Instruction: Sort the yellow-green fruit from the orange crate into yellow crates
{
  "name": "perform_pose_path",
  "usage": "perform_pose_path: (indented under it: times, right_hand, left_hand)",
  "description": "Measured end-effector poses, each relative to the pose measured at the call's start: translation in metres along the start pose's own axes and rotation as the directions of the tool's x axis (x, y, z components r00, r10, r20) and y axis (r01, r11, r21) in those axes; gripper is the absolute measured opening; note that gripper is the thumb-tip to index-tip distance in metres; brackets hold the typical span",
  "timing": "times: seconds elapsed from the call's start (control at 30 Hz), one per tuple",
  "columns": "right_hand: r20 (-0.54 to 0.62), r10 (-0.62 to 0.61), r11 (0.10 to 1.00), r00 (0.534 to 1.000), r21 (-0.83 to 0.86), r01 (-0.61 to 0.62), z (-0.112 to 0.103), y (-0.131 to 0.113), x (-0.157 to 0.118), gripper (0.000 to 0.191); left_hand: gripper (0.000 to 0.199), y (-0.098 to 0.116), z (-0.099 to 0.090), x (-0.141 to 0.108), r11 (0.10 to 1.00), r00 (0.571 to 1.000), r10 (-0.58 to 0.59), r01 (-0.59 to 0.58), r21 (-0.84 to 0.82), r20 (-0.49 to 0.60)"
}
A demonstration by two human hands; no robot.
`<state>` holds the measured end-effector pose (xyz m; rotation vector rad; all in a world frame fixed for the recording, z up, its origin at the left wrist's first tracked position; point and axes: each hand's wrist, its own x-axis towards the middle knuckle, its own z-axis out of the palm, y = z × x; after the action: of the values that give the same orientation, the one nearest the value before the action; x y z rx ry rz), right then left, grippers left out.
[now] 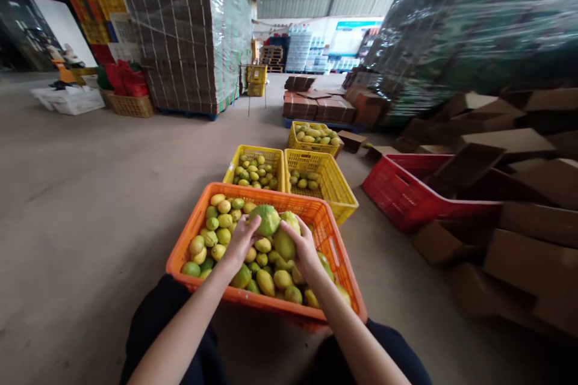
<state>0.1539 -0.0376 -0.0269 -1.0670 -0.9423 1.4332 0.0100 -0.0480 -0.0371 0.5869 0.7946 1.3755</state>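
While both my arms reach over one orange crate (271, 302), each hand has its fingers curled around fruit. My left hand (244, 240) holds one round green fruit (266, 220), its rind lumpy; my right hand (306, 245) grips one longer yellow-green fruit (285, 245) — whether the knobbly piece at its top belongs to it or is a second fruit, I cannot tell. The held fruits are side by side above the crate's contents. Below them lie dozens of smaller fruits (265, 283), too overlapped to count, oval and round, yellow through green. The crate is plastic, with slotted walls and a smooth, thick rim.

Beyond it stand three latticed yellow crates: the left one (259, 149) part filled with fruit, the right one (345, 195) with a small cluster inside, the rear one (311, 146) heaped to its rim. One red crate (397, 192) stands to my right, beside brown cardboard boxes (533, 258) — stiff, angular, too jumbled to count.
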Motion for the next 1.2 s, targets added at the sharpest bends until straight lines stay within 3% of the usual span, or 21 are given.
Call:
perform_pose_path:
  times: [0.1, 0.2, 0.27, 0.37, 0.47, 0.57, 0.9, 1.07, 1.2]
  right_hand:
    - [-0.090, -0.073, 0.996, 0.993, -0.056, 0.068, -0.011, -0.012, 0.001, 0.054]
    - [-0.141, -0.218, 0.959, 0.966, -0.214, 0.185, -0.019, -0.019, -0.003, 0.048]
    - [-0.090, -0.331, 0.902, 0.939, -0.321, 0.287, -0.021, -0.023, -0.007, 0.039]
    - [0.025, -0.472, 0.792, 0.881, -0.426, 0.437, -0.020, -0.027, -0.014, 0.032]
    - [0.078, -0.564, 0.688, 0.822, -0.505, 0.521, -0.018, -0.026, -0.018, 0.029]
    - [0.103, -0.639, 0.606, 0.763, -0.544, 0.581, -0.018, -0.023, -0.021, 0.029]
    - [0.220, -0.699, 0.445, 0.681, -0.612, 0.654, -0.027, -0.023, -0.027, 0.025]
    - [0.205, -0.668, 0.441, 0.716, -0.666, 0.602, -0.025, -0.023, -0.028, 0.030]
    - [0.226, -0.706, 0.414, 0.671, -0.636, 0.651, -0.024, -0.023, -0.028, 0.025]
  left_hand:
    - [0.058, 0.005, 0.004, -0.005, 0.980, 0.993, 0.006, -0.029, 0.195, 0.118]
    - [0.058, 0.010, 0.004, -0.009, 0.946, 0.968, -0.033, -0.050, 0.320, 0.248]
    - [0.062, 0.011, 0.003, -0.010, 0.930, 0.956, -0.024, -0.086, 0.358, 0.292]
    - [0.070, 0.014, 0.002, -0.010, 0.915, 0.949, 0.083, -0.193, 0.353, 0.304]
    - [0.071, 0.017, 0.006, -0.009, 0.892, 0.919, 0.209, -0.319, 0.319, 0.335]
    - [0.072, 0.020, 0.011, -0.011, 0.875, 0.889, 0.256, -0.380, 0.300, 0.379]
    - [0.068, 0.023, 0.012, -0.017, 0.844, 0.881, 0.267, -0.410, 0.347, 0.391]
    - [0.069, 0.022, 0.011, -0.017, 0.817, 0.860, 0.289, -0.451, 0.361, 0.421]
    - [0.067, 0.022, 0.010, -0.017, 0.793, 0.850, 0.300, -0.474, 0.383, 0.433]
